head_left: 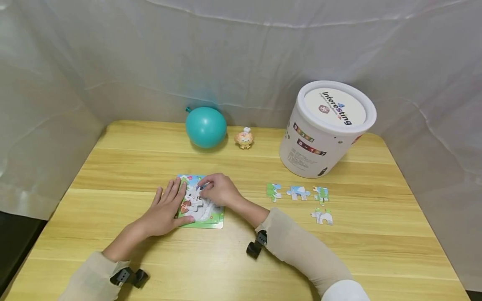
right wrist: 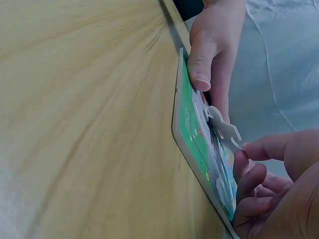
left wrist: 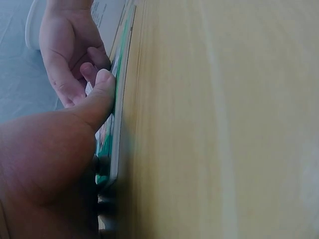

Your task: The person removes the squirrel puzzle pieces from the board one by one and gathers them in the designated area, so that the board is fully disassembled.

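Note:
A puzzle board (head_left: 211,225) with a green rim and a picture of a grey-white animal lies on the table, left of centre. Across its left side rests my left hand (head_left: 165,212), fingers extended and thumb along the lower edge. My right hand (head_left: 223,191) is over the board's upper right part. Between its thumb and fingers it pinches a puzzle piece (right wrist: 225,129), whose pale back stands tilted up from the board in the right wrist view. In the head view, that piece is mostly covered by the fingers.
Several loose pieces lie to the right, among them a green one (head_left: 273,191) and a grey-white one (head_left: 322,216). Behind them stands a white bucket (head_left: 312,144) with a lid. A teal balloon (head_left: 206,127) and a small chick figurine (head_left: 244,139) sit near the table's back edge.

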Action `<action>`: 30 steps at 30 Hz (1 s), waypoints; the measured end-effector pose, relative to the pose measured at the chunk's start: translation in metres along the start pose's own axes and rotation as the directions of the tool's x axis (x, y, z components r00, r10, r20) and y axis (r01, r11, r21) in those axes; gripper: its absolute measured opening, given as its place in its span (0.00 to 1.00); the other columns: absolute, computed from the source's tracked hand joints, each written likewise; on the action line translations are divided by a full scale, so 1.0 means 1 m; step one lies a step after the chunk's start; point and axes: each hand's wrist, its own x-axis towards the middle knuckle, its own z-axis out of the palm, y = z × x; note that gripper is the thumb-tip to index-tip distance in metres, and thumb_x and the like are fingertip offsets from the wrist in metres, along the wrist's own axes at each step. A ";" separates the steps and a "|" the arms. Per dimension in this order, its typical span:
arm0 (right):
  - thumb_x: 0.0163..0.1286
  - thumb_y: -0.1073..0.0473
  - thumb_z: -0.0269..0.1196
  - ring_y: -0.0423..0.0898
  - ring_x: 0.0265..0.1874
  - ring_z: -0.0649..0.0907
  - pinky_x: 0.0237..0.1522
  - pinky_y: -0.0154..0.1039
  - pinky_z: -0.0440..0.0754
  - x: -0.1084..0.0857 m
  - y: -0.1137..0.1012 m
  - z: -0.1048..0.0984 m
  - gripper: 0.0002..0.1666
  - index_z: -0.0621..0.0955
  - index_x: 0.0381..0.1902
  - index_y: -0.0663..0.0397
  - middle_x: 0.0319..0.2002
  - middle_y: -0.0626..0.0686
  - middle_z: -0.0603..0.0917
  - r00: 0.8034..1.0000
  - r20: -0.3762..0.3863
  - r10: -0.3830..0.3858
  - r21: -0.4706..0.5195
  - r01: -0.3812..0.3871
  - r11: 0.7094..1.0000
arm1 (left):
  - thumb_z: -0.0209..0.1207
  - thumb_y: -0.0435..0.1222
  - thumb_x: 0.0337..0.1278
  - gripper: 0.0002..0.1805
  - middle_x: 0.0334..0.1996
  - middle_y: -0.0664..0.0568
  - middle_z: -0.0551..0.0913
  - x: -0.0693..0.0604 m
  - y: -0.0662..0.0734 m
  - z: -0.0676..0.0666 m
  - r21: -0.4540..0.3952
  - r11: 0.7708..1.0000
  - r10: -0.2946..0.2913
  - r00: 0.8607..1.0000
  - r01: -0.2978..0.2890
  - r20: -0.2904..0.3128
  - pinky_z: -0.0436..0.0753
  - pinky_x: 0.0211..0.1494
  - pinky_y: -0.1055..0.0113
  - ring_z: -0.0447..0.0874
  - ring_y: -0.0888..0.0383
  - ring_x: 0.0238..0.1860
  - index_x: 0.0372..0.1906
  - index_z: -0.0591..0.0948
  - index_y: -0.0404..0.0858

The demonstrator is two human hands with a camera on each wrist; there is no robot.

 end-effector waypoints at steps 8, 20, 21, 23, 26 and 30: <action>0.67 0.62 0.69 0.41 0.23 0.80 0.23 0.33 0.76 0.002 0.001 0.000 0.11 0.88 0.46 0.53 0.28 0.47 0.85 1.000 0.012 0.026 0.039 -0.027 0.999 | 0.59 0.59 0.67 0.58 0.80 0.36 0.28 0.001 0.001 0.001 0.009 1.000 0.004 1.000 -0.004 0.004 0.29 0.75 0.35 0.23 0.37 0.80 0.81 0.41 0.29; 0.66 0.64 0.68 0.41 0.20 0.76 0.22 0.33 0.72 -0.001 0.002 -0.003 0.11 0.88 0.46 0.51 0.25 0.50 0.83 1.000 0.008 0.012 0.094 -0.013 0.996 | 0.59 0.59 0.67 0.58 0.80 0.36 0.27 0.000 0.003 0.000 0.002 1.000 -0.004 1.000 0.004 0.014 0.28 0.76 0.36 0.23 0.37 0.80 0.81 0.40 0.29; 0.66 0.65 0.67 0.41 0.20 0.76 0.22 0.33 0.72 -0.001 0.002 -0.004 0.11 0.88 0.46 0.51 0.25 0.51 0.83 1.000 0.010 0.009 0.108 -0.010 0.994 | 0.59 0.60 0.67 0.58 0.80 0.36 0.27 0.000 0.003 0.000 0.002 1.000 -0.005 1.000 0.005 0.016 0.28 0.76 0.36 0.22 0.37 0.80 0.81 0.40 0.29; 0.67 0.65 0.67 0.42 0.20 0.76 0.22 0.33 0.72 -0.001 0.003 -0.008 0.12 0.88 0.48 0.50 0.25 0.53 0.83 1.000 0.019 -0.001 0.142 -0.002 0.990 | 0.58 0.60 0.68 0.58 0.80 0.36 0.27 0.000 0.002 -0.001 0.003 1.000 -0.007 1.000 0.007 0.018 0.27 0.76 0.36 0.22 0.37 0.80 0.81 0.40 0.29; 0.68 0.66 0.67 0.44 0.26 0.82 0.27 0.33 0.75 0.000 0.008 -0.014 0.14 0.87 0.50 0.50 0.29 0.51 0.86 0.999 0.033 -0.027 0.187 0.020 0.982 | 0.58 0.60 0.67 0.59 0.80 0.36 0.27 0.000 0.002 -0.002 0.002 1.000 -0.007 1.000 0.007 0.019 0.27 0.76 0.36 0.22 0.37 0.80 0.81 0.40 0.29; 0.70 0.65 0.67 0.48 0.34 0.86 0.33 0.34 0.78 0.000 0.015 -0.023 0.15 0.87 0.53 0.50 0.33 0.50 0.88 0.997 0.044 -0.067 0.226 0.056 0.973 | 0.59 0.59 0.67 0.58 0.80 0.35 0.28 0.000 0.002 -0.002 -0.001 1.000 -0.009 1.000 0.009 0.015 0.27 0.76 0.36 0.23 0.36 0.80 0.81 0.40 0.29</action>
